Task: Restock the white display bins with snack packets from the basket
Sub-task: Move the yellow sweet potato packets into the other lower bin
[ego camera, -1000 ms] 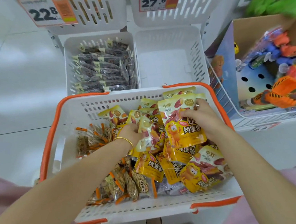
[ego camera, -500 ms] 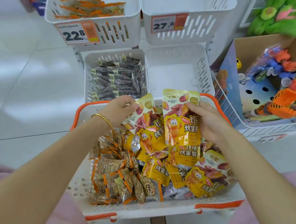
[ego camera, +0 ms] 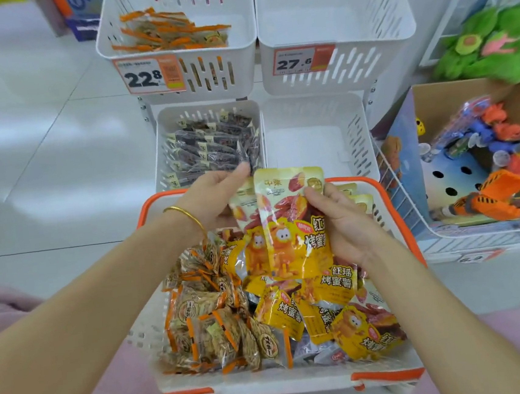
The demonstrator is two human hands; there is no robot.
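Note:
A white basket (ego camera: 158, 343) with orange handles sits in front of me, full of yellow snack packets and orange-striped packets (ego camera: 206, 316). My right hand (ego camera: 344, 226) grips a yellow packet (ego camera: 290, 225) by its right edge, held upright over the basket's far rim. My left hand (ego camera: 214, 195) holds a second yellow packet (ego camera: 248, 217) just behind and left of it. Beyond the basket stand white display bins: the lower right bin (ego camera: 316, 140) holds nothing, the lower left bin (ego camera: 209, 147) holds dark packets.
The upper left bin (ego camera: 173, 30) holds orange-striped packets over a 22.8 price tag. The upper right bin (ego camera: 330, 15) carries a 27.6 tag. A wire basket with a cardboard box of toys (ego camera: 483, 156) stands at the right, with green plush above. White tiled floor lies at the left.
Both hands have lifted their yellow packets out of the pile and brought them together above the basket's far rim. My view has tilted up, showing more of the upper bins.

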